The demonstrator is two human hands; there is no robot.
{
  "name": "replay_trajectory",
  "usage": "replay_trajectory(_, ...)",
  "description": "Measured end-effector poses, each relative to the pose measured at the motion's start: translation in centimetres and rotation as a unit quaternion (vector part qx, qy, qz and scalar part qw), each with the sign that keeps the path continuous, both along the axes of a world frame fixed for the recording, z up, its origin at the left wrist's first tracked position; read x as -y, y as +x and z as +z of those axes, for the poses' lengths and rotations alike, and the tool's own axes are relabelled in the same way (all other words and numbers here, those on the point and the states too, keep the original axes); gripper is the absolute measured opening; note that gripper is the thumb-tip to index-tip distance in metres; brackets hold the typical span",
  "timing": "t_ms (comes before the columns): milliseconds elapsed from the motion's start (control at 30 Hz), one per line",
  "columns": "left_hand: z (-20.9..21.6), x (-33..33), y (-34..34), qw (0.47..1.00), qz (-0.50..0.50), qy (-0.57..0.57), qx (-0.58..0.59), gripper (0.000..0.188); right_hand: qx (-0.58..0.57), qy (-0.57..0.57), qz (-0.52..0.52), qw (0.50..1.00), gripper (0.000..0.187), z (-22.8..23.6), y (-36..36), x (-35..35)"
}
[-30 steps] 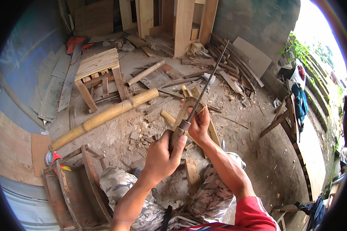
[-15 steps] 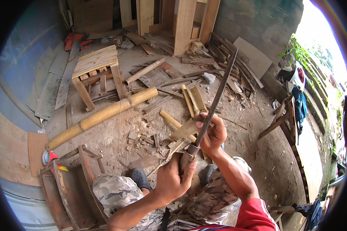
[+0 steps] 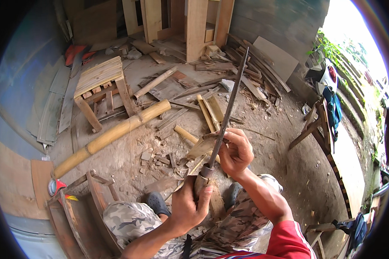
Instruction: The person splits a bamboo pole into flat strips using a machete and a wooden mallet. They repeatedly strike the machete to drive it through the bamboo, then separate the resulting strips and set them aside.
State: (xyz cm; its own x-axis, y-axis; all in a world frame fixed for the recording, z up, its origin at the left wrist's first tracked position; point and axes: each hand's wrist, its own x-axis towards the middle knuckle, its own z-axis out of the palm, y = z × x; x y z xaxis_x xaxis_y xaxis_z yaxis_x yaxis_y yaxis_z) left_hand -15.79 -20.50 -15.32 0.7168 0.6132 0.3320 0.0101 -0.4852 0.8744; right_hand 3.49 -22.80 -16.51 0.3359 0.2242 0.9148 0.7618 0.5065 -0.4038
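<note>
At 10 o'clock, can see slatted bench (image 3: 98,77); below it, twd 9, bamboo pole (image 3: 112,137) lying on floor (image 3: 304,185). At 6, gripping handle (image 3: 200,184) in L hand (image 3: 188,203), fingers curled round. Nr centre, can see curved tan piece (image 3: 199,149). Pointing dark blade (image 3: 230,108) twd 1 o'clock, across piece's R end. At 4, just R of centre, pinching that end btwn thumb & fingertips of R hand (image 3: 236,149); can't tell if touching blade.

This is a messy wood workshop: wood scraps (image 3: 146,156) lie on the dirty floor (image 3: 289,177), with a bamboo pole (image 3: 112,137) and piled boards (image 3: 263,64).
</note>
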Motion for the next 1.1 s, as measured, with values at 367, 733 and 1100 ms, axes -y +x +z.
replay_trajectory(367,-0.3,-0.1,0.0,1.000,0.003,0.007,0.000,0.031,0.046,-0.034,-0.075,0.996,0.033,1.0,-0.2,0.5)
replay_trajectory(733,-0.2,0.0,-0.1,1.000,0.016,-0.001,0.002,0.032,0.064,-0.039,-0.089,0.993,0.035,1.0,-0.4,0.3)
replay_trajectory(1100,0.1,0.7,0.2,0.997,0.002,-0.071,0.007,0.033,0.064,-0.034,-0.105,0.992,0.034,1.2,-0.7,0.1)
